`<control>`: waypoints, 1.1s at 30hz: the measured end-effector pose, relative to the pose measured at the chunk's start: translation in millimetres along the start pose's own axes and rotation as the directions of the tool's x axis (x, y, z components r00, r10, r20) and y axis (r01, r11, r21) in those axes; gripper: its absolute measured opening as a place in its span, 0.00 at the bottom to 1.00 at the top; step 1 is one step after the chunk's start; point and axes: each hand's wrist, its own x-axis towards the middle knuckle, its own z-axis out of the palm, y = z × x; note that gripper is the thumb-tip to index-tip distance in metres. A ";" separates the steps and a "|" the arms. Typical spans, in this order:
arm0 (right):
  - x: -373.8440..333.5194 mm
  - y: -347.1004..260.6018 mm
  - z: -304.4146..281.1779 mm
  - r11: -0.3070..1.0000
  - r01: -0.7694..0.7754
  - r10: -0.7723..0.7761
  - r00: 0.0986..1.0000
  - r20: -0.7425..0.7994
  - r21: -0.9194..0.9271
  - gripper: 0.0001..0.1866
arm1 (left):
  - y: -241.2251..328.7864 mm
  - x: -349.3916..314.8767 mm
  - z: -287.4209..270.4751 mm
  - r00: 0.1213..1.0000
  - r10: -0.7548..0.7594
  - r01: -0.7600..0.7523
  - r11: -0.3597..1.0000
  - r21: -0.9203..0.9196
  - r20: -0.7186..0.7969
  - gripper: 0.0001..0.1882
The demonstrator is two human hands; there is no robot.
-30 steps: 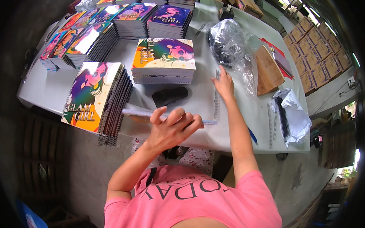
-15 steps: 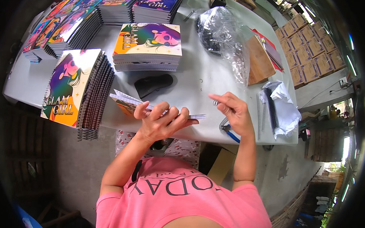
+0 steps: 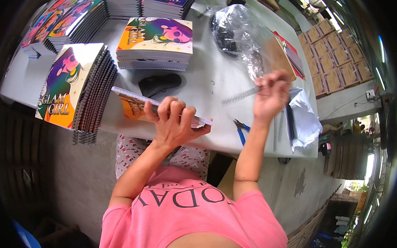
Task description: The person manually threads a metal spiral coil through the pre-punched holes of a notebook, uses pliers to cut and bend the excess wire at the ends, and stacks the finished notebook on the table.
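Note:
My left hand (image 3: 170,125) is closed around a notebook (image 3: 137,108), held tilted on its edge over the front of the table, its orange cover partly showing. To the right, my right hand (image 3: 271,99) is raised and slightly blurred, gripping one end of a spiral binding coil (image 3: 239,96). The coil's free end points left toward the notebook, clear of it. Blue-handled pliers (image 3: 241,130) lie on the table below the coil. Beyond the notebook rests a smooth black object (image 3: 160,84) whose kind I cannot make out.
A stack of spiral-bound notebooks (image 3: 68,86) stands at the left, another stack (image 3: 155,39) behind the black object. More stacks (image 3: 82,21) fill the far left. A clear plastic bag (image 3: 236,31), wooden board (image 3: 277,59), loose coils (image 3: 277,131) and crumpled white paper (image 3: 304,121) lie right.
My right hand has moved up and to the right, and a long coil now shows in it. The pliers, partly covered before, are in plain sight. The view has shifted slightly.

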 end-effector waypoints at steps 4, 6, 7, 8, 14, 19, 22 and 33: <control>5.0 -17.3 1.7 1.000 0.001 0.001 0.992 0.125 -0.016 0.13 | -0.5 1.1 -1.4 0.999 0.046 -0.046 0.999 0.005 -0.015 0.20; -9.2 -11.1 11.3 0.950 -0.043 0.109 0.973 0.203 -0.308 0.12 | 0.9 3.2 1.0 0.997 0.066 -0.065 0.997 0.035 -0.028 0.19; -17.6 -23.2 22.3 0.808 -0.041 0.206 0.954 0.216 -0.588 0.11 | 1.7 0.4 1.8 0.997 0.074 -0.073 0.996 0.059 -0.027 0.19; -19.8 -34.7 44.0 0.742 0.071 0.188 0.932 0.309 -0.666 0.11 | 1.5 -3.4 2.3 0.997 0.080 -0.078 0.993 0.084 -0.019 0.18; -54.4 -65.6 61.5 0.629 -0.385 0.565 0.823 0.058 -0.675 0.11 | 6.9 -6.9 -7.4 1.000 0.002 -0.004 0.994 0.107 0.018 0.17; -57.8 -53.6 51.7 0.647 -0.190 0.497 0.840 0.219 -0.738 0.10 | 7.5 -9.1 -7.3 0.999 -0.001 -0.003 0.997 0.078 0.047 0.19; -57.2 -48.8 51.7 0.654 -0.150 0.501 0.820 0.275 -0.742 0.10 | 6.8 -6.6 -8.9 0.997 0.014 -0.020 0.996 0.089 0.075 0.20; -45.1 -44.8 58.0 0.620 -0.063 0.558 0.737 0.383 -0.782 0.08 | 9.4 2.8 -13.4 0.982 0.047 -0.082 0.979 0.188 0.183 0.24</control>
